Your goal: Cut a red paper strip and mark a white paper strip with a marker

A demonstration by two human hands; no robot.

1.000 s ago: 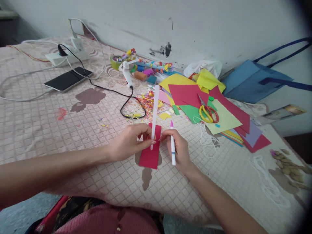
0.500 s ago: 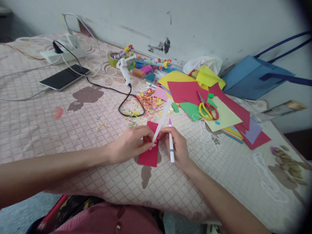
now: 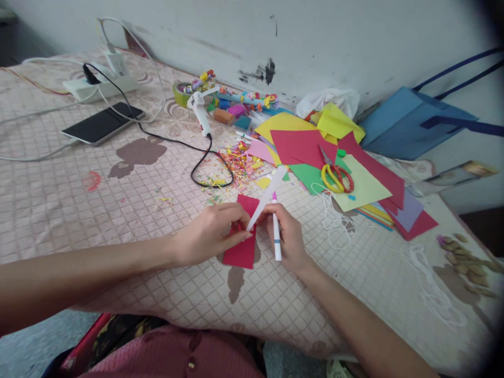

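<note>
A red paper strip [image 3: 242, 251] lies on the quilted bed cover [image 3: 118, 210] in front of me. My left hand [image 3: 210, 233] pinches it together with the lower end of a long white paper strip [image 3: 268, 195], which slants up to the right. My right hand [image 3: 287, 236] is closed round a white marker [image 3: 276, 239] with a pink tip, and its fingertips touch the white strip too. Both hands meet over the red strip.
Coloured paper sheets [image 3: 303, 147] with yellow-and-red scissors [image 3: 334, 176] lie to the right. A white glue gun [image 3: 199, 113] with a black cord, paper scraps [image 3: 238, 163], a phone [image 3: 100, 123], a power strip [image 3: 98, 84], a blue bag [image 3: 409, 126] and white string [image 3: 429, 289] are around.
The white paper strip has tilted from nearly upright to slanting toward the right. Both hands have stayed over the red strip.
</note>
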